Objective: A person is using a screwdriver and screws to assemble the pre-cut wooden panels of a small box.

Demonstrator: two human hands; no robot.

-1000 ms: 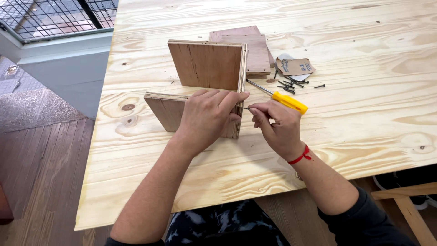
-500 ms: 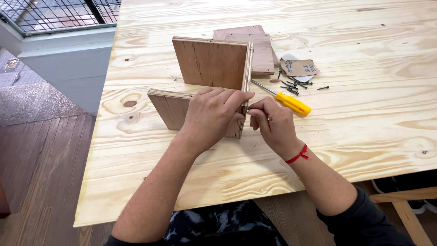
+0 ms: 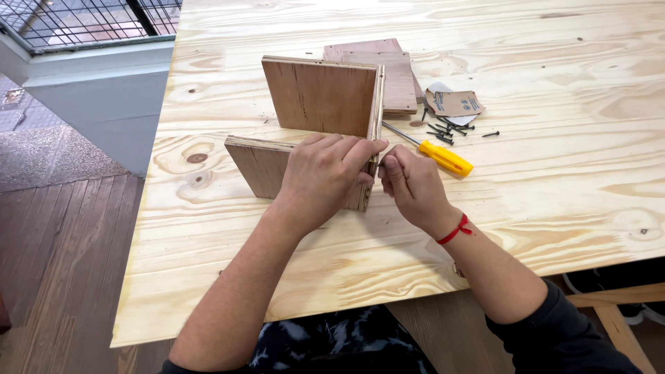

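Three brown plywood boards stand joined on the pale wooden table (image 3: 554, 187): a back board (image 3: 318, 97), a front board (image 3: 256, 166) and a thin side board (image 3: 378, 104) seen edge-on. My left hand (image 3: 325, 173) grips over the top of the front board at its corner with the side board. Just to its right, my right hand (image 3: 412, 187) pinches its thumb and fingers shut against the side board's outer face, on a small screw that barely shows. A screwdriver with a yellow handle (image 3: 447, 158) lies on the table behind my right hand, untouched.
Several dark loose screws (image 3: 443, 130) and a torn brown paper packet (image 3: 454, 102) lie past the screwdriver. Flat spare plywood boards (image 3: 398, 76) are stacked behind the assembly. The table's left edge borders a wooden floor (image 3: 62, 263) and a low wall under a barred window (image 3: 83, 21).
Both hands stay at the same corner. My right hand has closed in tighter against the side board, and the view has shifted slightly.
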